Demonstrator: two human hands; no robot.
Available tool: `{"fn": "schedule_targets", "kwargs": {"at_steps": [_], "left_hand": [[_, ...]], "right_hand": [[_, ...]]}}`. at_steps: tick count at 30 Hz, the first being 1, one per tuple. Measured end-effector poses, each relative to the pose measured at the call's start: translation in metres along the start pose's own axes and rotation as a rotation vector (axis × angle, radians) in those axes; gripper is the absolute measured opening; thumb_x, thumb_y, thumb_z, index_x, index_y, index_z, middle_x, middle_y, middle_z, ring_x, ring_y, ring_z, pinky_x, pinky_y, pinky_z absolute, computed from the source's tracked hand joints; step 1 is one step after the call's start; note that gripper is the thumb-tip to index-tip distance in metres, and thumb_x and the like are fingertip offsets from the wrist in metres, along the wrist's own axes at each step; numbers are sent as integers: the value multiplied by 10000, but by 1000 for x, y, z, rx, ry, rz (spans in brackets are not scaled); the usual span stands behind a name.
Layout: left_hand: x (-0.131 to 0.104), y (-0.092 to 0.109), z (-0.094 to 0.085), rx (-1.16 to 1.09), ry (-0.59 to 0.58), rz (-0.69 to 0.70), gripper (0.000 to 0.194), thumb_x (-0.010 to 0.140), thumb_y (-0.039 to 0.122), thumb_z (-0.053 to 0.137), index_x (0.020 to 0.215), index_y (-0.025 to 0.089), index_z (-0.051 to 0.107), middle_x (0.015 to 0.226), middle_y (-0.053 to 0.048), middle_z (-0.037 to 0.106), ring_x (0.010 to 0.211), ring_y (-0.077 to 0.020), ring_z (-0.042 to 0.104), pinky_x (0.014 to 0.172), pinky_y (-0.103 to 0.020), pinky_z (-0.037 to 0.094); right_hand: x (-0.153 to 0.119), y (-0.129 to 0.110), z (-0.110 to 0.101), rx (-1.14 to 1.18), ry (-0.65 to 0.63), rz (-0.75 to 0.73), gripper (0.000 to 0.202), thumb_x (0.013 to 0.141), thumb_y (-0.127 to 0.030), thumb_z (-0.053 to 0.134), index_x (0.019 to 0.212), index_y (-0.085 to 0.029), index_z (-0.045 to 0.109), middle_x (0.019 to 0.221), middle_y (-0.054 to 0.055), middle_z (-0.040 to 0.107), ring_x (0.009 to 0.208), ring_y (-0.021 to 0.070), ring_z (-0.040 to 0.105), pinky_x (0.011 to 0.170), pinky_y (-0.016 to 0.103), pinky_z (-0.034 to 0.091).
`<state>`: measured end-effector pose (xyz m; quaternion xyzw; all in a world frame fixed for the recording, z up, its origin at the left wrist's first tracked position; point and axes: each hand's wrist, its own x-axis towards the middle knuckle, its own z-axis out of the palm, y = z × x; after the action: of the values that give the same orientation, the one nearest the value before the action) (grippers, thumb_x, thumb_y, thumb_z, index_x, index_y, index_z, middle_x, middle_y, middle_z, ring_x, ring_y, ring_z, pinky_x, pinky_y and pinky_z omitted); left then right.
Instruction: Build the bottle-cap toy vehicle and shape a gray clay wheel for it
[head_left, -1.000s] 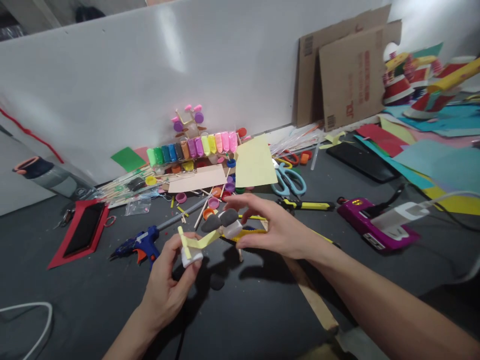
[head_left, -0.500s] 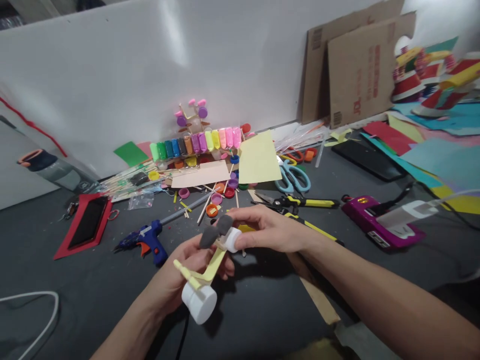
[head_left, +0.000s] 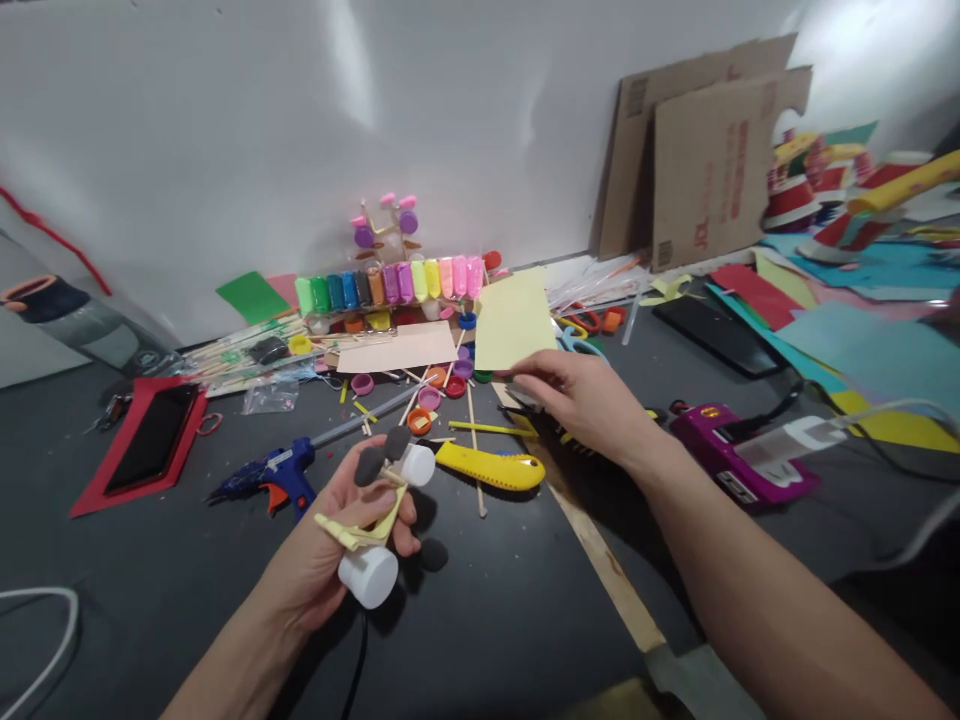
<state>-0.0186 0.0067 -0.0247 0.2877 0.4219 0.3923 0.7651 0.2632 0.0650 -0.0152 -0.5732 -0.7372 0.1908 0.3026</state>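
My left hand (head_left: 341, 535) is closed around a small craft model (head_left: 390, 510). The model has white round caps (head_left: 369, 577) at two ends, a folded pale-yellow paper strip and dark grey discs (head_left: 369, 466). My right hand (head_left: 581, 400) is held palm down, fingers slightly bent and apart, with its fingertips at the lower right edge of a pale-yellow paper sheet (head_left: 514, 320). Whether they touch the sheet is unclear. Between my hands lies a yellow utility knife (head_left: 491, 467) beside a thin yellow strip (head_left: 491, 429). Pliers are partly hidden beneath my right hand.
A blue glue gun (head_left: 274, 475) lies left, near a black phone (head_left: 154, 440) on red paper. Coloured clay packs (head_left: 390, 285), bottle caps and sticks fill the back. A purple power strip (head_left: 739, 460) and cardboard sheets (head_left: 712, 170) stand right; a wooden strip (head_left: 600, 565) runs toward me.
My right hand has let go of the model and moved right and up to the pale-yellow sheet. The left hand has shifted left with the model, and the utility knife has come into full view.
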Motion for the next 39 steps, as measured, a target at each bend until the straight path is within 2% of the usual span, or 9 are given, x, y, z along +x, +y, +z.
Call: {"fn": "schedule_targets", "kwargs": {"at_steps": [6, 11, 14, 18, 20, 23, 28, 31, 39], "left_hand": [[-1, -2, -7, 32, 84, 49, 568, 868, 167, 741, 1346, 285, 460, 672, 26, 738, 524, -147, 692, 614, -288, 605], [1, 4, -7, 34, 167, 52, 436, 798, 198, 814, 1155, 216, 563, 645, 13, 729, 526, -152, 693, 631, -292, 616], [2, 9, -7, 22, 220, 76, 369, 767, 227, 847, 1023, 200, 581, 647, 4, 734, 542, -148, 697, 602, -253, 600], [2, 11, -9, 1, 257, 101, 358, 750, 257, 865, 965, 198, 585, 662, -1, 743, 556, -150, 704, 542, -214, 568], [1, 11, -10, -9, 250, 108, 355, 743, 251, 869, 965, 194, 597, 658, -3, 742, 555, -151, 704, 538, -210, 564], [-2, 13, -9, -25, 239, 120, 357, 717, 237, 884, 954, 199, 620, 659, 7, 738, 547, -145, 696, 561, -225, 577], [-8, 18, -4, -125, 116, 63, 220, 727, 240, 869, 788, 176, 668, 611, 12, 710, 511, -115, 657, 631, -269, 616], [-13, 19, -1, -190, 68, 47, 172, 730, 222, 843, 728, 168, 680, 594, 11, 698, 483, -111, 646, 594, -267, 612], [-15, 12, 0, -178, 193, 31, 186, 728, 220, 838, 877, 186, 733, 590, 0, 726, 494, -165, 693, 647, -326, 641]], "right_hand": [[-19, 7, -15, -452, -97, 27, 146, 902, -227, 647, 773, -183, 698, 803, 87, 699, 760, 221, 621, 636, 298, 360], [-25, -16, -20, -583, -201, -32, 181, 958, -206, 605, 792, -190, 678, 777, 59, 696, 698, 195, 617, 608, 292, 356], [-21, -38, -1, -584, -284, -145, 201, 1008, -223, 564, 851, -193, 687, 876, 58, 722, 772, 184, 651, 680, 287, 413], [-25, -51, 35, -619, -350, -248, 300, 770, -360, 874, 898, -148, 704, 905, 116, 733, 843, 283, 674, 661, 329, 434], [-27, -47, 43, -625, -337, -271, 232, 785, -286, 855, 867, -141, 694, 858, 114, 729, 794, 281, 672, 656, 340, 443], [-28, -39, 39, -582, -273, -323, 30, 888, -165, 694, 867, -146, 682, 826, 99, 713, 746, 264, 666, 679, 354, 463], [-25, -32, 19, -354, -135, -440, 289, 1053, -315, 451, 1204, -153, 636, 976, 99, 732, 863, 227, 700, 741, 320, 514], [-27, -28, 17, -135, -38, -444, 257, 1056, -324, 465, 1214, -198, 624, 961, 61, 754, 787, 184, 714, 685, 282, 507], [-38, -35, 9, 36, 9, -414, 243, 996, -240, 518, 1184, -352, 623, 953, 9, 743, 779, 190, 718, 649, 294, 517]]}}
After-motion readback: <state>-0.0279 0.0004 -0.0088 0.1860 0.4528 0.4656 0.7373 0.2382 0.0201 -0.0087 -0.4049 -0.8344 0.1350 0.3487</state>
